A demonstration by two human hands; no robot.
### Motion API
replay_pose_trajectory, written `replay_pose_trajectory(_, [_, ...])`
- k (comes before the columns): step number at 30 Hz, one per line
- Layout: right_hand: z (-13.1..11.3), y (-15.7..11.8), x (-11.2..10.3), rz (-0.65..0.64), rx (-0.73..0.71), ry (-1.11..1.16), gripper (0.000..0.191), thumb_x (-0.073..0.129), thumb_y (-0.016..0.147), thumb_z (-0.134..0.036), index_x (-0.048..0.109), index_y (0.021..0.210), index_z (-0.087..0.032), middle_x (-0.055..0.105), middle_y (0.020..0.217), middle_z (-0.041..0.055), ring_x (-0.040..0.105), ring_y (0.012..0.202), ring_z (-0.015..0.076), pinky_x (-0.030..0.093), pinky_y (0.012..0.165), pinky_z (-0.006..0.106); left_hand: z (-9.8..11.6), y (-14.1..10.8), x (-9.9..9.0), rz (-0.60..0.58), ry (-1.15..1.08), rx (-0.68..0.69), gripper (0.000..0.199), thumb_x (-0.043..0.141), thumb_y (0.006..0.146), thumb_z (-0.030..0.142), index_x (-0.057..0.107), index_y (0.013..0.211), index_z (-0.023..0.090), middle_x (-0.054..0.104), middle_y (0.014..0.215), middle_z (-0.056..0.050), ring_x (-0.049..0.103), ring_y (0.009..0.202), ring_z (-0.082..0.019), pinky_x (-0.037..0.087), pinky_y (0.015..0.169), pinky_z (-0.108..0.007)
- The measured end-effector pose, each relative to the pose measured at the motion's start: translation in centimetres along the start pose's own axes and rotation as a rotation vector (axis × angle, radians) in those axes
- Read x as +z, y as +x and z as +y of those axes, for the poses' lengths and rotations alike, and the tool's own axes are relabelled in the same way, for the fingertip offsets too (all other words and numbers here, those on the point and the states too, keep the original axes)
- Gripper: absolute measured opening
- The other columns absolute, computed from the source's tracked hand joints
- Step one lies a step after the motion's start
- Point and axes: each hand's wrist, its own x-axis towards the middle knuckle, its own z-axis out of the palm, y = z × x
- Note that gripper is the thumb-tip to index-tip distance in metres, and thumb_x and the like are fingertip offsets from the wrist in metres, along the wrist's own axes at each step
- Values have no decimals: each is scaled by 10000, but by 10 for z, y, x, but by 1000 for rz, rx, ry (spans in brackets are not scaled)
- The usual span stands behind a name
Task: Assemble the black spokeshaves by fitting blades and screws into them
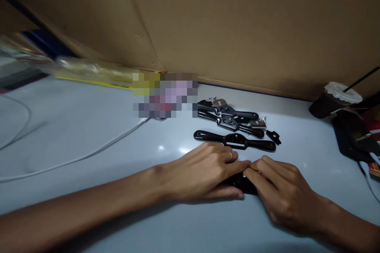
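Observation:
My left hand [208, 172], with a ring on one finger, is closed on a black metal tool body [242, 184] low over the white table. My right hand [282, 191] pinches at the same tool's right part, its fingertips touching those of my left hand. A tiny shiny piece shows between the fingertips; its shape is too small to tell. Just beyond my hands lies a black two-handled tool frame [236, 139]. Behind it, similar black tools [228, 121] overlap, with metal blades [258, 123] and screws. A small black clamp piece [273, 137] lies to their right.
A lidded cup of dark drink [335, 97] with a straw stands at the back right, beside a black object [350, 138]. A white cable [89, 156] crosses the table [103, 118] on the left. Yellow plastic wrapping [97, 72] lies along the cardboard wall [237, 27].

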Motion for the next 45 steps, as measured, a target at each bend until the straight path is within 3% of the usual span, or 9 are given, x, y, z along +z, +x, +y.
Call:
replay_pose_trajectory(9, [0,-2,-5,-34,29,139,205,500,888,-101,703,887,-128,644,872,104,522,759,214,468,624,344,0,0,1,-2,34,30,421,550,1006,534,631,1210,176,628,793,-26,586,693,-193,408,582,-329])
replay_pose_trajectory(22, [-4,-2,-2,-24,110,82,201,526,920,-69,666,801,-151,596,826,93,503,750,201,413,614,324,1,0,0,-1,20,20,437,486,1030,547,634,1212,178,665,836,-51,635,719,-198,442,611,-327])
replay_pose_trajectory(32, [-9,-2,-2,-9,71,106,198,509,905,-45,693,943,-107,644,858,103,530,780,214,485,670,351,0,0,2,-5,32,28,455,492,1028,546,620,1249,170,648,818,-42,614,705,-197,426,603,-328])
replay_pose_trajectory(36, [-13,-1,-4,34,63,124,251,467,902,-5,689,934,-119,666,879,109,545,785,207,492,674,341,1,0,1,-1,25,25,401,474,1044,512,632,1192,173,651,826,-38,612,700,-189,425,606,-332])
replay_pose_trajectory(41, [-11,0,-4,83,71,31,180,526,915,-22,693,904,-90,632,767,89,532,729,200,467,646,339,0,0,1,16,36,43,461,474,1032,560,625,1212,163,658,827,-42,614,698,-187,424,596,-323])
replay_pose_trajectory(45, [-9,-1,-1,64,48,36,210,494,956,-29,694,921,-84,684,839,109,555,771,205,471,688,347,-1,0,3,16,26,36,444,476,1032,555,639,1159,162,658,833,-44,625,717,-195,435,601,-329])
